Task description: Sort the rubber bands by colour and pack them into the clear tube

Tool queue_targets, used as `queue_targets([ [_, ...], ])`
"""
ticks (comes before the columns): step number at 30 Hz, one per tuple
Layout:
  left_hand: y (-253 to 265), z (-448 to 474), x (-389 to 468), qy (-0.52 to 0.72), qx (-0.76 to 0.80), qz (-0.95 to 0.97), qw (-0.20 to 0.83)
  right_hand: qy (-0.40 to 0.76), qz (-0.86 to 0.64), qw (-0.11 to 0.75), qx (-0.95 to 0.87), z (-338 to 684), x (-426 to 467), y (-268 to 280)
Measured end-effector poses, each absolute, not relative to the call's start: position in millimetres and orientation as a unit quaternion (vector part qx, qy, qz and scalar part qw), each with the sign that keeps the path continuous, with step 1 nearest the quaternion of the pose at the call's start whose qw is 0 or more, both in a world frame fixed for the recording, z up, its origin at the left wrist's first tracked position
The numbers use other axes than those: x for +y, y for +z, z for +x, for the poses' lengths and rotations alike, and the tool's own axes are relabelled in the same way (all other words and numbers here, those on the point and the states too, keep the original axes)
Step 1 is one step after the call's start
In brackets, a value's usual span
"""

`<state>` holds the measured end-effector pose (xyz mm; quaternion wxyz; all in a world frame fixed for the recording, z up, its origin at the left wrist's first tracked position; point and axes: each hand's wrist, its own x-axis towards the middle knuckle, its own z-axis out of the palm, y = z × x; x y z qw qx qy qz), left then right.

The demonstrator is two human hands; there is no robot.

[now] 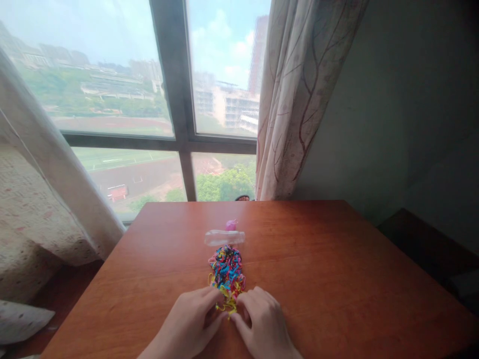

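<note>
A heap of small hair ties (227, 269), blue, red, black, pink and yellow, lies on the wooden table. At the near end of the heap, my left hand (194, 314) curls in from the left, thumb and fingertips against yellow hair ties. My right hand (262, 316) mirrors it from the right, its fingers bent round the same yellow end. Between the two thumbs, yellow loops (228, 310) show. Both hands look closed in a pinch, though the fingertips are partly hidden among the ties. Beyond the heap, a clear plastic bottle (224, 238) rests on its side.
Behind the bottle sits a small pink object (231, 225), its kind unclear. The brown table (318, 269) ends before a window (130, 164). Patterned curtains (295, 99) hang on both sides, and a dark low piece of furniture (422, 244) stands at the right.
</note>
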<state>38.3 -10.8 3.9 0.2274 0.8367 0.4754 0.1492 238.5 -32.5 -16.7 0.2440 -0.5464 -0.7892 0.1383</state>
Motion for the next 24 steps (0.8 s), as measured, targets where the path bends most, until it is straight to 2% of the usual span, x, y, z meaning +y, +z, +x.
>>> queue_targets([
  [3,3,42,-11,0.134,0.467,0.843,0.232,0.108,-0.531,0.249,-0.803,235,-28,-19],
  [11,0,39,-6,0.128,0.475,0.842,0.222,0.118,-0.528,0.297,-0.787,232,1,-2],
  [17,-4,40,-5,0.141,0.462,0.855,0.187,0.178,-0.531,0.359,-0.747,235,15,-6],
  [24,-5,37,-4,0.180,0.460,0.855,0.157,0.221,-0.528,0.390,-0.721,256,6,-15],
])
